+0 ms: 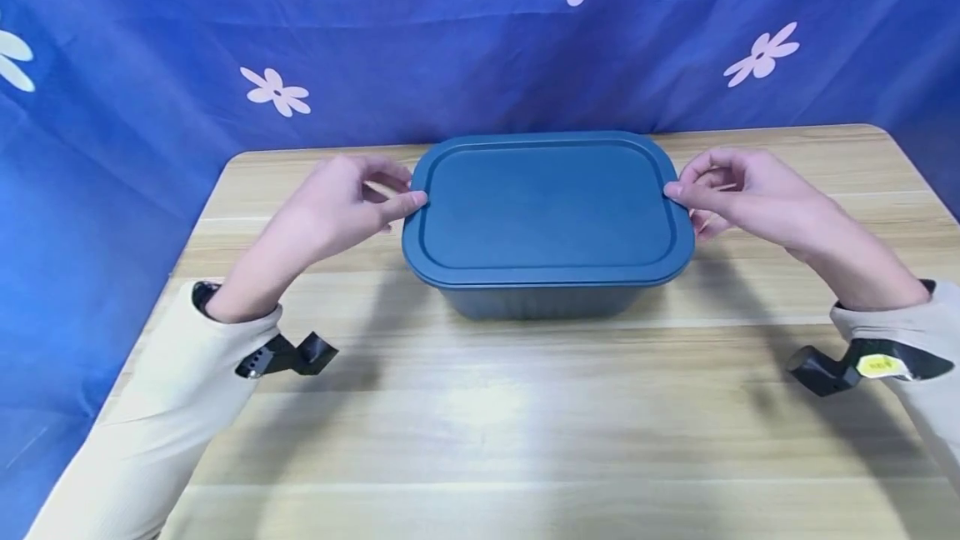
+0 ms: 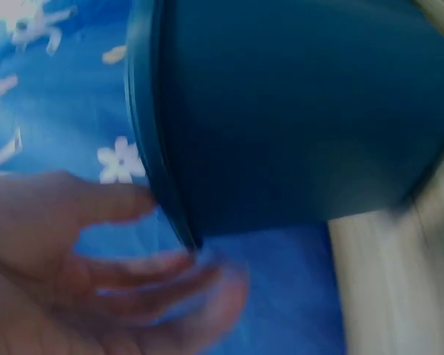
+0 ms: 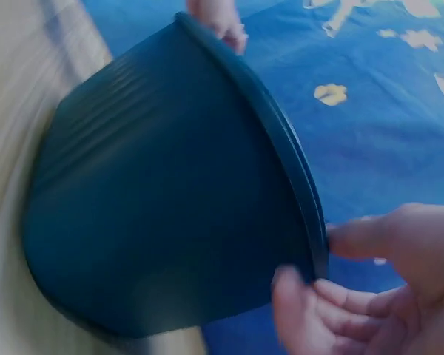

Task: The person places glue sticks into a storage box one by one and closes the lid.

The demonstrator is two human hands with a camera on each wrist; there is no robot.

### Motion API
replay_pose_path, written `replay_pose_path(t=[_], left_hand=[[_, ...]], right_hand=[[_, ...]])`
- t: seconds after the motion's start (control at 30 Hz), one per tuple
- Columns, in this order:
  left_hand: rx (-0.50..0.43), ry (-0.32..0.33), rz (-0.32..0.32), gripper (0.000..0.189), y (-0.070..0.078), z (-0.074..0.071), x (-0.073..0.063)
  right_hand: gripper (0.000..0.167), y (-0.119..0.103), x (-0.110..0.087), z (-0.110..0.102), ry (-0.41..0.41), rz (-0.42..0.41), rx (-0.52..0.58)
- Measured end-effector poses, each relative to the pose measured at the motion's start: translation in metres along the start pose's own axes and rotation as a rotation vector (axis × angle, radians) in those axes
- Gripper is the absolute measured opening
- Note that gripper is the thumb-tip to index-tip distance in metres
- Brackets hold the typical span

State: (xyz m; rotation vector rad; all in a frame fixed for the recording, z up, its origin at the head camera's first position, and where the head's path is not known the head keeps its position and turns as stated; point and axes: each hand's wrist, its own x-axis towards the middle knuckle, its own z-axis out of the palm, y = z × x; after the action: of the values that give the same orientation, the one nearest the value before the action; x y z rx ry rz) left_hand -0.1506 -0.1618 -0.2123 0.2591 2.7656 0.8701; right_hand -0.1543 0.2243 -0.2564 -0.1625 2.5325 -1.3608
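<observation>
A dark blue storage box point(image 1: 540, 302) with ribbed sides stands on the table, its flat lid point(image 1: 547, 207) seated on the rim. At the lid's left edge, my left hand point(image 1: 341, 202) pinches the rim, thumb on top and fingers below. My right hand point(image 1: 765, 194) grips the opposite edge the same way. In the left wrist view, the fingers of the left hand point(image 2: 81, 259) curl beneath the lid's edge and look blurred. From the right wrist, the right hand's thumb point(image 3: 362, 238) presses the lid's edge, with fingertips close to the box wall point(image 3: 155, 214).
The box stands near the back of a light wood-grain table point(image 1: 480, 423). Behind it hangs a blue cloth point(image 1: 420, 40) with white flowers. Dark wrist devices point(image 1: 300, 354) jut out from both cream sleeves point(image 1: 150, 407) over the tabletop.
</observation>
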Motion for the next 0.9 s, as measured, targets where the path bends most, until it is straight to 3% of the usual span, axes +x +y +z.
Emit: replay_pose_path(t=[0.17, 0.27, 0.4, 0.53, 0.67, 0.9], left_hand=[[0.226, 0.163, 0.252, 0.056, 0.013, 0.022, -0.002], [0.290, 0.174, 0.325, 0.062, 0.021, 0.034, 0.000], [0.368, 0.129, 0.314, 0.070, 0.028, 0.043, 0.002], [0.420, 0.042, 0.262, 0.077, 0.032, 0.049, 0.003], [0.461, -0.011, 0.217, 0.081, 0.034, 0.052, 0.003], [0.486, -0.016, 0.201, 0.081, 0.032, 0.057, 0.005]], right_hand=[[0.048, -0.015, -0.005, 0.015, 0.128, -0.238, -0.323], [0.055, -0.025, -0.004, 0.030, 0.118, -0.375, -0.449], [0.063, -0.034, -0.005, 0.046, 0.062, -0.411, -0.609], [0.069, -0.039, -0.007, 0.054, 0.000, -0.380, -0.704], [0.073, -0.041, -0.007, 0.056, -0.028, -0.350, -0.744], [0.076, -0.037, -0.006, 0.058, -0.016, -0.347, -0.748]])
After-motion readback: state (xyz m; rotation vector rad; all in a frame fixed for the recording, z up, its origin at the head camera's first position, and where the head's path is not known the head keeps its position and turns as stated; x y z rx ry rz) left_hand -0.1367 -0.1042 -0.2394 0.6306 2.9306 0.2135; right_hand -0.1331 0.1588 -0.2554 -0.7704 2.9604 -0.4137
